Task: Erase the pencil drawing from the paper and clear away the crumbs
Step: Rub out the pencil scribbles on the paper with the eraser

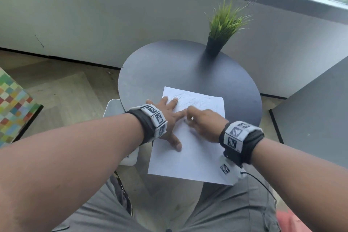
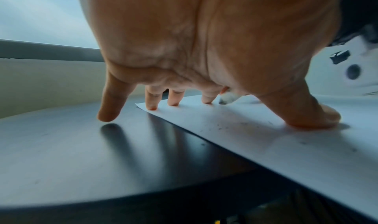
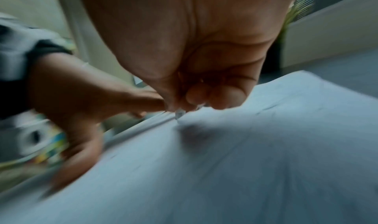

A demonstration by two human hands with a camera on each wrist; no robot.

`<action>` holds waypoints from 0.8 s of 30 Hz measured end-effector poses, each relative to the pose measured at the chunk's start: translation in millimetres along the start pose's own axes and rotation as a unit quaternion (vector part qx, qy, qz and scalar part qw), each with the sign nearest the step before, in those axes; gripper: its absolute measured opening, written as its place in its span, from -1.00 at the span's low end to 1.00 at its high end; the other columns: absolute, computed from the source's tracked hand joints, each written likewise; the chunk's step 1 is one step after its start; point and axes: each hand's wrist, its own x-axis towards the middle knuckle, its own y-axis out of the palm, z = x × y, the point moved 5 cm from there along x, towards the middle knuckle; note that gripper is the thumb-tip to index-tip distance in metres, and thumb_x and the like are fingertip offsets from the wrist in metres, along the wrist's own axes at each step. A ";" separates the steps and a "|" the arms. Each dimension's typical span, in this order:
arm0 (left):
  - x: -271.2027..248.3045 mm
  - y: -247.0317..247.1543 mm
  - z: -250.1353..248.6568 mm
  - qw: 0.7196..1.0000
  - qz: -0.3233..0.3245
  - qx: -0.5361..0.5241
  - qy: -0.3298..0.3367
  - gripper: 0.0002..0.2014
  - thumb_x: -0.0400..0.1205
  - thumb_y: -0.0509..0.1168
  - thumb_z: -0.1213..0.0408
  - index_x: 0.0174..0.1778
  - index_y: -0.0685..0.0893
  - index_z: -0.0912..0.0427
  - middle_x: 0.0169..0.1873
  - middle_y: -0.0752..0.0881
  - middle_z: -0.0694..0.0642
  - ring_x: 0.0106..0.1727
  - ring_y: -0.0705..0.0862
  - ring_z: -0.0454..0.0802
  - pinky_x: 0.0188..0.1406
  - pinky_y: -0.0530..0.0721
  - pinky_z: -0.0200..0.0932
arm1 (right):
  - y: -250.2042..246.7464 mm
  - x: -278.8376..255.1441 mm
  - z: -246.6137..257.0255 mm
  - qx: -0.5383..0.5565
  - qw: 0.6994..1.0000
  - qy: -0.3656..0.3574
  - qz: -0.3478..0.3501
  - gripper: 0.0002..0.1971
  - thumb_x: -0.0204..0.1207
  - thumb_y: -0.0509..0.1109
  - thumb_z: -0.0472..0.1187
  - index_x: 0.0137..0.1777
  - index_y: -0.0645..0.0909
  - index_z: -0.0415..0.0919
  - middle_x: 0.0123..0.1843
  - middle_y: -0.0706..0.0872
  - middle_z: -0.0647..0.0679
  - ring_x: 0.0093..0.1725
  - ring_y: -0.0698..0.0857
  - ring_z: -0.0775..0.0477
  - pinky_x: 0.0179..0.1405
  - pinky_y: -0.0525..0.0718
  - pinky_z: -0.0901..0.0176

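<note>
A white sheet of paper (image 1: 190,156) lies on the round dark table (image 1: 169,69), with faint pencil scribbles (image 1: 190,100) on its far half. My left hand (image 1: 169,117) lies spread flat on the sheet's left edge, fingers straight and pressing it down (image 2: 204,122). My right hand (image 1: 199,122) is curled over the middle of the sheet and pinches a small white eraser (image 3: 180,113) whose tip touches the paper (image 3: 245,162). The same eraser (image 2: 226,99) shows beyond my left fingers. Dark crumbs (image 2: 223,128) dot the paper near my left thumb.
A black pot with a green grass plant (image 1: 219,30) stands at the table's far edge. A white stool (image 1: 120,130) sits left of the table, a chequered coloured block (image 1: 13,107) further left, and a grey panel (image 1: 316,115) to the right.
</note>
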 end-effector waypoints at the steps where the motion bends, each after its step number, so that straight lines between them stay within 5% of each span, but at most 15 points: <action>1: 1.7 0.4 -0.4 1.000 0.002 0.004 -0.002 0.29 0.11 0.32 -0.67 0.67 -0.19 -0.35 0.73 -0.20 0.08 0.71 -0.16 0.30 0.40 0.26 0.57 | -8.1 4.7 -12.3 0.019 0.998 0.048 -0.022 -0.81 0.66 0.22 0.02 0.11 0.42 -0.08 -0.04 0.67 -0.18 -0.05 0.62 -0.28 -0.03 0.62 -0.05; 4: 4.8 1.3 0.0 1.000 0.005 0.008 -0.005 0.30 0.10 0.32 -0.67 0.65 -0.24 -0.38 0.72 -0.21 0.06 0.70 -0.16 0.30 0.37 0.29 0.57 | -12.0 10.4 -32.6 0.059 0.990 0.117 -0.046 -0.77 0.68 0.20 0.06 0.05 0.42 -0.10 -0.05 0.68 -0.17 -0.07 0.63 -0.24 -0.07 0.60 0.01; 9: 2.8 -2.3 -3.4 1.000 0.023 0.010 -0.008 0.31 0.12 0.37 -0.63 0.67 -0.22 -0.34 0.72 -0.25 0.12 0.71 -0.21 0.35 0.38 0.32 0.62 | 9.1 -4.8 -2.7 0.025 0.999 -0.013 0.046 -0.85 0.67 0.22 0.07 -0.02 0.36 0.04 -0.13 0.66 -0.10 -0.12 0.62 -0.22 -0.09 0.60 0.00; 14: 3.3 -4.2 -4.9 0.999 0.026 0.017 -0.016 0.32 0.12 0.37 -0.63 0.67 -0.27 -0.35 0.72 -0.28 0.12 0.70 -0.20 0.36 0.38 0.34 0.61 | -11.7 6.7 -28.5 0.047 0.995 0.083 -0.032 -0.80 0.66 0.21 0.05 0.04 0.44 -0.08 -0.04 0.65 -0.15 -0.08 0.61 -0.23 -0.13 0.56 0.04; 19: 3.7 -4.9 -7.0 0.999 0.028 0.016 -0.015 0.33 0.12 0.41 -0.59 0.67 -0.25 -0.34 0.72 -0.27 0.14 0.70 -0.22 0.38 0.36 0.35 0.63 | 15.0 -9.2 -0.5 0.023 0.995 -0.035 0.090 -0.81 0.65 0.23 0.12 0.02 0.44 0.02 -0.09 0.72 -0.01 -0.05 0.65 -0.19 -0.03 0.61 0.02; 22: 3.4 -4.4 -6.6 0.999 0.033 0.021 -0.018 0.32 0.14 0.38 -0.61 0.66 -0.29 -0.36 0.71 -0.31 0.13 0.70 -0.25 0.38 0.39 0.33 0.60 | -6.8 4.6 -25.4 0.050 0.997 0.058 -0.007 -0.80 0.65 0.22 0.06 0.08 0.45 -0.05 -0.01 0.69 -0.12 -0.02 0.64 -0.25 -0.01 0.64 -0.02; 24: 2.0 -4.9 -6.7 0.999 0.036 0.020 -0.017 0.31 0.15 0.38 -0.61 0.66 -0.29 -0.37 0.71 -0.31 0.13 0.70 -0.26 0.38 0.38 0.32 0.58 | -8.1 2.9 -24.8 0.047 0.997 0.057 -0.023 -0.79 0.67 0.20 0.04 0.09 0.43 -0.08 -0.01 0.69 -0.16 -0.04 0.64 -0.26 -0.04 0.64 -0.02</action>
